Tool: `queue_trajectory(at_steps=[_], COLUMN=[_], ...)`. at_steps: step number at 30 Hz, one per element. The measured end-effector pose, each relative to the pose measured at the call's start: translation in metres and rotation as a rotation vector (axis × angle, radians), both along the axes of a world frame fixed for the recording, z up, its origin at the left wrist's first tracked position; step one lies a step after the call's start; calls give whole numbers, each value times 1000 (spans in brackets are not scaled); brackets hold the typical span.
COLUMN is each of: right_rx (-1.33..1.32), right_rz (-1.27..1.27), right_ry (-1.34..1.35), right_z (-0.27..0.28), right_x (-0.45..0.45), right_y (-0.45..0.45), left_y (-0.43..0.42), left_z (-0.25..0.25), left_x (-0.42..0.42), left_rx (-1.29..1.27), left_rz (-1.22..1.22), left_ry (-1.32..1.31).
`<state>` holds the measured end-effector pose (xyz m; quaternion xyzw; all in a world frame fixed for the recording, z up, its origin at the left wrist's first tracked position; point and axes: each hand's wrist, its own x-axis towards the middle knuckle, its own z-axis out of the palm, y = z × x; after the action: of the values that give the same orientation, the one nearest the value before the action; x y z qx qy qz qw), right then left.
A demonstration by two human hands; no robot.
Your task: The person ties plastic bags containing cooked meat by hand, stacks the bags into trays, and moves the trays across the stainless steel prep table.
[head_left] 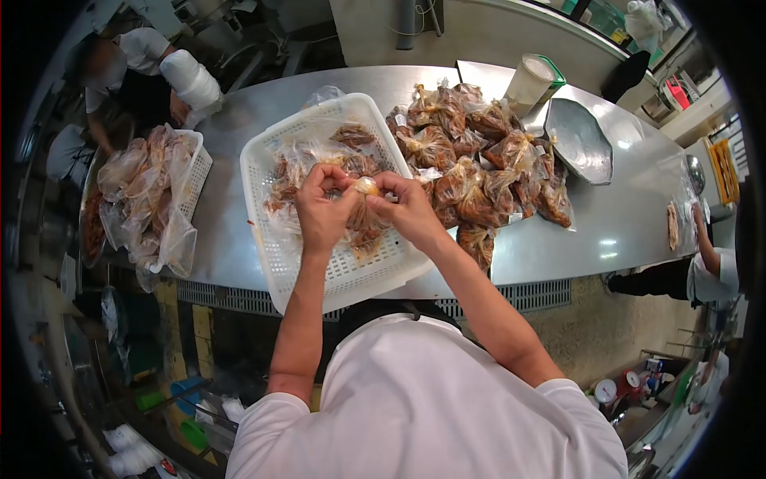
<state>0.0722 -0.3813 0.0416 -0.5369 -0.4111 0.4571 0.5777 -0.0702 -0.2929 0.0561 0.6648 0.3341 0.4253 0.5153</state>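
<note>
Over a white perforated plastic basket (339, 291), my left hand (323, 209) and my right hand (408, 209) meet at the gathered neck of a clear plastic bag (366, 231). Fingers of both hands pinch that neck, and reddish-brown food fills the bag below. What the food is, I cannot make out. More bags (351, 136) of the same kind lie in the basket, partly hidden by my hands. Just right of the basket, a heap of filled, knotted bags (471, 172) covers the steel table (590, 239).
A basket (201, 172) heaped with bagged raw meat stands at left, beside a co-worker (144, 60) in a white shirt. Behind the heap are a white tub (530, 80) and a dark metal tray (580, 142). Another person's arm (705, 235) reaches in at far right.
</note>
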Motion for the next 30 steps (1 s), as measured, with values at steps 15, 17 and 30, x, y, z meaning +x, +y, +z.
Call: queue_trajectory(at_steps=[15, 17, 30], right_rx=[204, 222, 179], right_rz=[-439, -360, -577], right_ry=[-249, -564, -580], right_z=[-1, 0, 28], right_x=[8, 36, 54], right_y=[-54, -62, -31], left_y=[-67, -84, 121], left_z=[4, 27, -93], left_x=[41, 41, -41], left_rx=[510, 588, 676], left_rz=[-160, -221, 14], left_ry=[89, 54, 930])
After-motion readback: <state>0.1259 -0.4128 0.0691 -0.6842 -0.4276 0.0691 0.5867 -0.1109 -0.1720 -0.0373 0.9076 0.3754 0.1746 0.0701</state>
